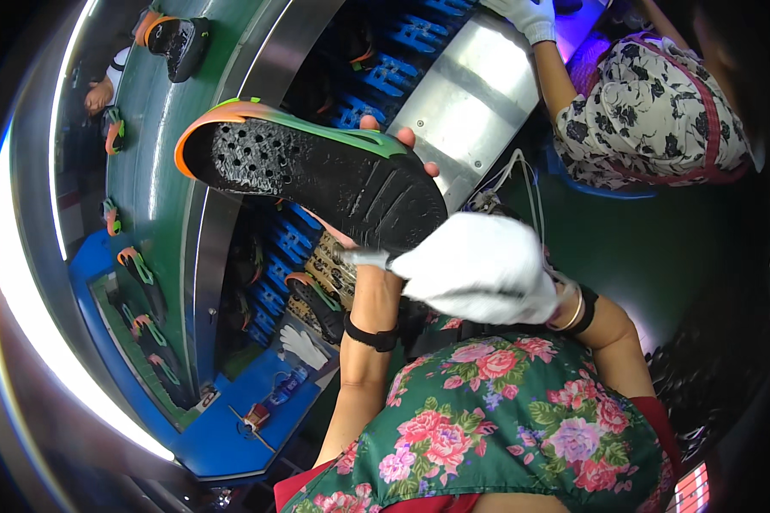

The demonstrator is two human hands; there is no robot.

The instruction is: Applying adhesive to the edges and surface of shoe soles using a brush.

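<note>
My left hand, bare, holds up a shoe sole from behind; its fingertips show past the far edge. The sole has a black inner face with round holes at the heel and a wet gloss, inside an orange and green rim. My right hand, in a white glove and blurred, is closed on a brush. The brush's greyish tip lies just below the near edge of the sole, in front of my left wrist. Whether it touches the sole I cannot tell.
Several similar soles lie along a green conveyor belt on the left. Beneath it are blue racks, another sole and a white glove on a blue surface. A metal panel stands ahead; a co-worker sits right.
</note>
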